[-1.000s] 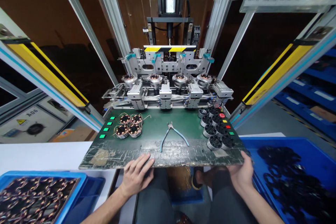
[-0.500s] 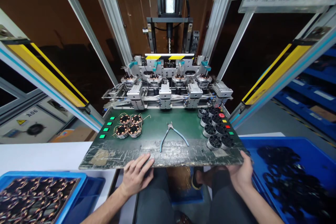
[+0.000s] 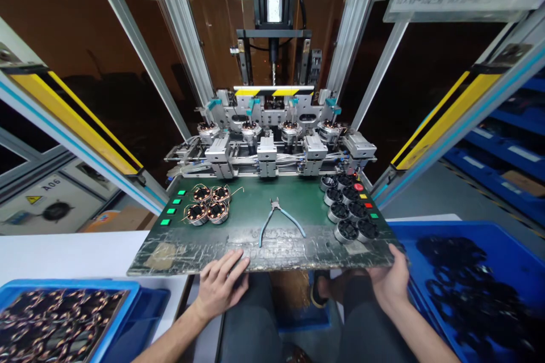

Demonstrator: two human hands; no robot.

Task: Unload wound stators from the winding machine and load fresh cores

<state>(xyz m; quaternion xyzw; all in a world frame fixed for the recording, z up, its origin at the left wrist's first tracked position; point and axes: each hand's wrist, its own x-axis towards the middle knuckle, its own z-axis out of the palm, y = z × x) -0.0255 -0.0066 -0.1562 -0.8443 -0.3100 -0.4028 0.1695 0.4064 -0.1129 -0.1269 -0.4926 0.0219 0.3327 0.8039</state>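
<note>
We record a green worktop (image 3: 315, 198), near edge scratched. On it we note blue-handled pliers (image 3: 275, 206), flat, handles spread toward the near edge; four copper-wound rings (image 3: 218, 211), clustered left; eight black-cored rings (image 3: 346, 231), paired in rows, right.

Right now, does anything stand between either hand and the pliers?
Nothing visible stands between the left hand and the pliers; only the scuffed green worktop lies between. From the right hand, the straight path looks unblocked too, though the nearest black-topped ring sits close along its far side.
</note>
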